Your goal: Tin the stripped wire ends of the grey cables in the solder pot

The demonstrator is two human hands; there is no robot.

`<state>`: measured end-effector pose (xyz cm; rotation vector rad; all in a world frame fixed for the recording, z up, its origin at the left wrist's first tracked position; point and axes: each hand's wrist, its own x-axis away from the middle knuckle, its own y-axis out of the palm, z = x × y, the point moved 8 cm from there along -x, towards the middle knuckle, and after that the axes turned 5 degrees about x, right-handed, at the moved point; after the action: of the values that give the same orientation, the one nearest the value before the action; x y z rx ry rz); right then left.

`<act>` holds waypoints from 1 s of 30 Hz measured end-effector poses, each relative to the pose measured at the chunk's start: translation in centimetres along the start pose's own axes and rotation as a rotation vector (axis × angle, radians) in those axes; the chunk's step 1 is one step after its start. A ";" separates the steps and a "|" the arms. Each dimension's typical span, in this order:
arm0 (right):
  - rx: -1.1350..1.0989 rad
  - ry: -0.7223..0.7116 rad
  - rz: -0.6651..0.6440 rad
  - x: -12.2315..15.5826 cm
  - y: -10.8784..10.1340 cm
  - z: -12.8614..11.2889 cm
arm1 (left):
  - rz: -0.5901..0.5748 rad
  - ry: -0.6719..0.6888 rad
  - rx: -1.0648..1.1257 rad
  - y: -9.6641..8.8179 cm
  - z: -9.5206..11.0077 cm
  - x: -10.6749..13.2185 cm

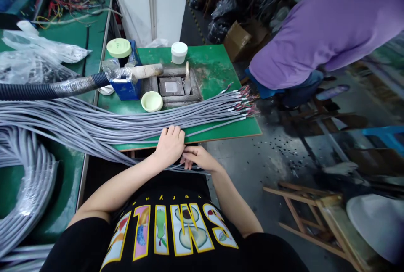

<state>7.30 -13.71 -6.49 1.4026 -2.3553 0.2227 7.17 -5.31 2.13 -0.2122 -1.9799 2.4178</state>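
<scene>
A bundle of grey cables point(195, 112) lies across the green board, with stripped ends and thin coloured wires point(248, 99) at its right. My left hand point(170, 143) is at the board's front edge, its fingers curled over a grey cable beside the bundle. Just right of it and lower, my right hand point(199, 158) has bent fingers, closed by the loose grey cables point(179, 167) that hang over my lap. The two hands nearly touch. What lies inside the right fingers is mostly hidden.
Behind the bundle sit a solder pot point(171, 86), a blue box point(126, 89) with a duct hose point(75, 85), a pale lid point(152, 101) and a white tub point(179, 52). Cable coils point(34, 179) lie left. A person in purple point(315, 28) bends at right, near a wooden stool point(315, 209).
</scene>
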 end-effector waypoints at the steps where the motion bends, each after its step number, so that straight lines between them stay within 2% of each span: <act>1: -0.053 -0.005 0.020 0.1 -0.2 0.0 | -0.008 0.009 0.026 0.2 0.1 0.0; 3: -0.143 -0.013 0.064 0.4 -0.7 -0.1 | -0.012 0.047 0.140 0.2 0.2 0.1; 5: -0.244 -0.057 0.175 0.9 -2.2 -0.6 | 0.012 0.094 0.311 -0.2 0.2 0.2; 7: -0.360 -0.157 0.390 1.9 -5.1 -1.6 | 0.046 0.126 0.466 -0.9 0.0 0.3; 10: -0.456 -0.386 0.817 5.5 -10.3 -3.9 | 0.084 0.121 0.614 -1.5 -0.7 0.1; 12: -0.373 -0.511 1.041 8.4 -12.4 -5.6 | 0.105 0.082 0.671 -1.6 -1.2 -0.3; 13: -0.286 -0.533 1.083 9.4 -12.7 -6.5 | 0.110 0.066 0.699 -1.6 -1.3 -0.5; 14: -0.183 -0.521 1.060 9.8 -12.4 -7.3 | 0.112 0.054 0.739 -1.6 -1.4 -0.7; 15: -0.081 -0.481 0.974 9.6 -11.6 -7.9 | 0.113 0.044 0.796 -1.7 -1.4 -0.9; 19: 0.220 -0.302 0.434 7.0 -5.4 -8.0 | 0.117 -0.014 1.175 -2.2 -1.1 -1.2; 21: 0.319 -0.275 0.295 6.1 -2.9 -7.7 | 0.115 -0.049 1.369 -2.3 -0.9 -1.1; 24: 0.404 -0.266 0.225 5.1 -1.1 -7.5 | 0.124 -0.115 1.577 -2.2 -0.9 -0.7; 26: 0.442 -0.290 0.233 4.7 -0.7 -7.8 | 0.136 -0.154 1.655 -2.0 -1.1 -0.4; 30: 0.491 -0.404 0.430 5.0 -1.3 -9.7 | 0.061 -0.151 1.792 -1.6 -0.6 0.0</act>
<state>8.75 -15.20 4.25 1.1931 -3.0803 0.7403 7.06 -4.39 3.56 -0.0141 0.6643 3.0837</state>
